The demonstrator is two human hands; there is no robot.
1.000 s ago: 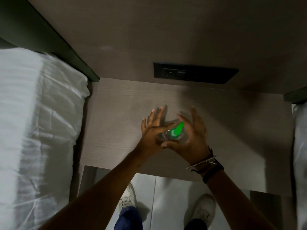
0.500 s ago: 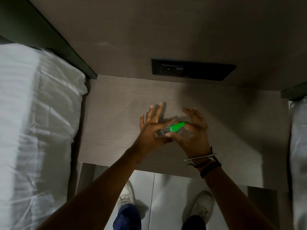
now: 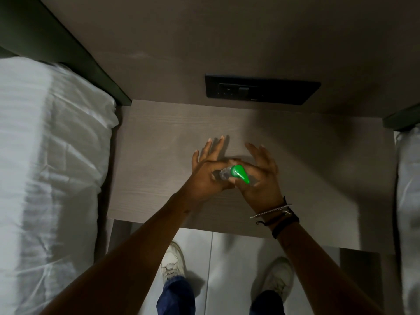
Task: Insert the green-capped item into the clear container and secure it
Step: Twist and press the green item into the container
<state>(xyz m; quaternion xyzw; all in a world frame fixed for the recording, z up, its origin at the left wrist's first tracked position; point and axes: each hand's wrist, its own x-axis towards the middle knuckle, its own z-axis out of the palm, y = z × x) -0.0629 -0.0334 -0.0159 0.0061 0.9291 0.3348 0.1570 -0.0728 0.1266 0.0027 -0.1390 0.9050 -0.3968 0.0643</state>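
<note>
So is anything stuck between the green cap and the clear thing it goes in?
Nothing visible. The green cap sits right against the clear container, with both held between the left hand and right hand above the table. Fingers hide part of the join, so how well it is seated is unclear.

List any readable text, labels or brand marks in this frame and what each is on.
No readable text in this view.
Black wall outlet panel: a tiny pale mark at its lower edge, too small and blurred to read.
Green cap: plain, no lettering visible.
Clear container: no label visible between the left hand and right hand.
</note>
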